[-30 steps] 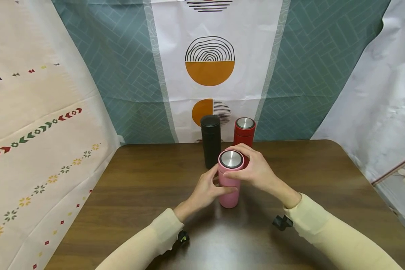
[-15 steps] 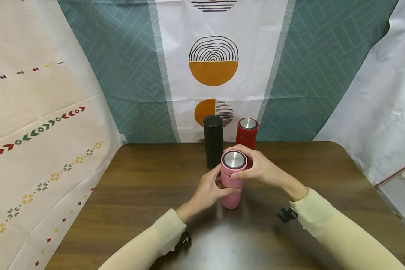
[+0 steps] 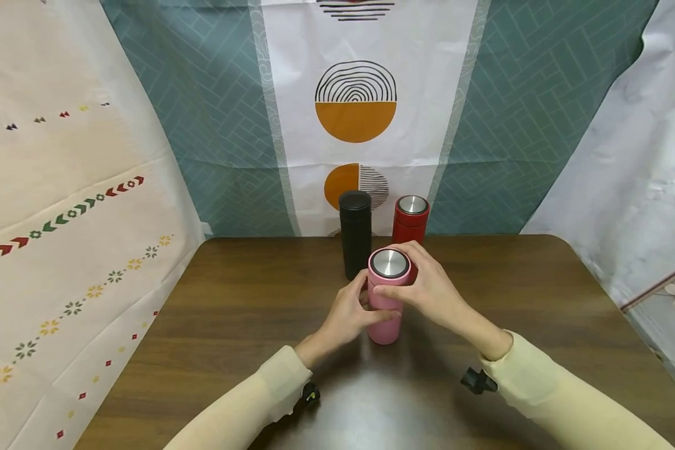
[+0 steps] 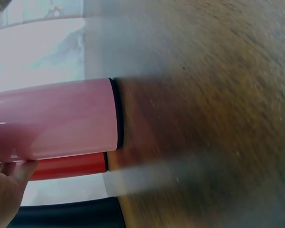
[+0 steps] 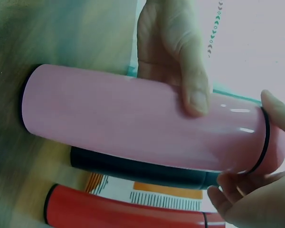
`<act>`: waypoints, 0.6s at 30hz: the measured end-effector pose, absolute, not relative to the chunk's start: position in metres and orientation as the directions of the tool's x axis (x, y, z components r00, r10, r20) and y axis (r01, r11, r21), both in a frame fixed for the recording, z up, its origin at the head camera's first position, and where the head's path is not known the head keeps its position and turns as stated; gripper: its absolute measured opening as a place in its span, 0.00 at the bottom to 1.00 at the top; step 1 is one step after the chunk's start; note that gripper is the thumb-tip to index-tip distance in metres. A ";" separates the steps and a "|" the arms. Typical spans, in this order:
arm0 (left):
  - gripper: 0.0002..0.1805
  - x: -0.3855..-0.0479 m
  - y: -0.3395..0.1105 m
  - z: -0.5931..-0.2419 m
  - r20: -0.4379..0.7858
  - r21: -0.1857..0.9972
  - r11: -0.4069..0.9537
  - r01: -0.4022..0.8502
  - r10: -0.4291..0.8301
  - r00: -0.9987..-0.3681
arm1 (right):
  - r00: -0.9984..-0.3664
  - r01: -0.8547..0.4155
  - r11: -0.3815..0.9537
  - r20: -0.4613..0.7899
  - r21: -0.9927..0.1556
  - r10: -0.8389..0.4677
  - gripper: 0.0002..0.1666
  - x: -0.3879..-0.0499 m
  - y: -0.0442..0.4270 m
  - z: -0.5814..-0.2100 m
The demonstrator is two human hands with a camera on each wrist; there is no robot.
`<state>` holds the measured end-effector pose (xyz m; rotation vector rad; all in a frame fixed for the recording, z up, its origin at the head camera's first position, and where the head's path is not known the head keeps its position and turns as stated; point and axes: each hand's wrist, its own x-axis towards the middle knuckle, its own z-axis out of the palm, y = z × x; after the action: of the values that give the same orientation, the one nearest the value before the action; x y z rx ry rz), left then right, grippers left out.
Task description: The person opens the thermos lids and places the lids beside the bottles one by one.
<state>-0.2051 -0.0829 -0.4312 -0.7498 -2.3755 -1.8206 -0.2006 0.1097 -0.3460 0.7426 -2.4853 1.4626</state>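
A pink bottle (image 3: 384,325) with a silver disc on its lid stands upright on the wooden table. My left hand (image 3: 345,315) grips its body from the left, thumb across the front; the right wrist view shows that thumb on the pink bottle (image 5: 109,111). My right hand (image 3: 433,290) holds the lid end from the right, thumb at the front and fingers behind. In the right wrist view the right hand (image 5: 261,199) spans the lid's dark seam. The lid sits on the bottle.
Behind the pink bottle stand a black bottle (image 3: 355,237) on the left and a red bottle (image 3: 410,222) on the right, partly hidden by my right hand. Patterned cloths (image 3: 225,125) hang beyond the table's (image 3: 247,275) back edge and at both sides.
My right hand has turned slightly around the lid, its wrist lower and its thumb further left. My left hand keeps its grip. The view has shifted a little.
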 end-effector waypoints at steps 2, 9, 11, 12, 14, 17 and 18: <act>0.44 -0.205 -0.082 -0.432 0.325 0.896 0.186 0.404 0.345 -0.880 | -0.860 -0.497 0.397 0.375 -0.772 -0.347 0.36 -0.203 0.112 -0.346; 0.45 -0.206 -0.082 -0.431 0.305 0.911 0.156 0.381 0.368 -0.878 | -0.829 -0.524 0.360 0.366 -0.772 -0.423 0.35 -0.215 0.120 -0.348; 0.45 -0.206 -0.082 -0.430 0.303 0.912 0.155 0.380 0.373 -0.877 | -0.809 -0.536 0.340 0.357 -0.772 -0.467 0.35 -0.221 0.123 -0.348; 0.45 -0.207 -0.082 -0.429 0.304 0.911 0.155 0.382 0.374 -0.876 | -0.796 -0.544 0.328 0.352 -0.772 -0.493 0.36 -0.224 0.125 -0.348; 0.45 -0.207 -0.083 -0.429 0.302 0.911 0.156 0.381 0.375 -0.876 | -0.768 -0.549 0.302 0.328 -0.780 -0.549 0.36 -0.231 0.128 -0.347; 0.45 -0.207 -0.083 -0.429 0.301 0.911 0.162 0.380 0.370 -0.879 | -0.716 -0.543 0.249 0.286 -0.802 -0.637 0.36 -0.243 0.133 -0.345; 0.45 -0.207 -0.083 -0.429 0.299 0.912 0.160 0.377 0.367 -0.881 | -0.702 -0.538 0.239 0.273 -0.808 -0.657 0.36 -0.246 0.134 -0.344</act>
<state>-0.2075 -0.0827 -0.4290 -0.7657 -2.3868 -1.8807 -0.2457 0.1338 -0.3441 1.2458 -2.5667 1.5866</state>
